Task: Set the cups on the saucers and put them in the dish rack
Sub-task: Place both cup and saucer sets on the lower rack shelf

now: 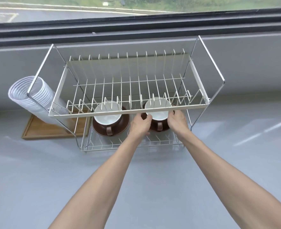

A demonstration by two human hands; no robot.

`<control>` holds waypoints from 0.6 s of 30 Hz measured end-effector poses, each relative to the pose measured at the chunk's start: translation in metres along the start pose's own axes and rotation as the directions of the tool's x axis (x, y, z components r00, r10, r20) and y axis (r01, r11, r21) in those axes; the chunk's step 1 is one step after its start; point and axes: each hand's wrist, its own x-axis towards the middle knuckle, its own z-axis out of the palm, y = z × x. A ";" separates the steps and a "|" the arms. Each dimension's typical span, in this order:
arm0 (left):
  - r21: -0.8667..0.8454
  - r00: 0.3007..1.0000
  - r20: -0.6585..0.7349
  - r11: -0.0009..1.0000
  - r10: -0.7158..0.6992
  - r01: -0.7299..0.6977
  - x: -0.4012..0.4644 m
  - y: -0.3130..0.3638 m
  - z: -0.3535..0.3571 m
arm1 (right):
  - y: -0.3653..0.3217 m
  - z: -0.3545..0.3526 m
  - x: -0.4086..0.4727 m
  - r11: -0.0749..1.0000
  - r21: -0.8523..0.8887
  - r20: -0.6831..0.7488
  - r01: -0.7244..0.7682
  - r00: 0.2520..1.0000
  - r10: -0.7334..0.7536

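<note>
At centre frame, both hands, left hand and right hand, clasp the saucer under a breakable, likely slippery cup; best held by the saucer's rim

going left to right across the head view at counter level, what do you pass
stack of clear plastic cups → wooden tray → left cup on its saucer → left hand → right cup → right hand

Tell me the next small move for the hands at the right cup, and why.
Probably let go and draw both hands back. The right cup already sits on its saucer on the rack's lower shelf, level with the left cup, while the left hand and right hand grip its sides.
</note>
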 end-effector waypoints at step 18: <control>0.329 0.990 0.080 0.935 0.114 -0.135 -0.024 -0.010 -0.069 | -0.023 0.009 -0.042 0.847 -0.405 -0.043 0.344 0.918 -0.393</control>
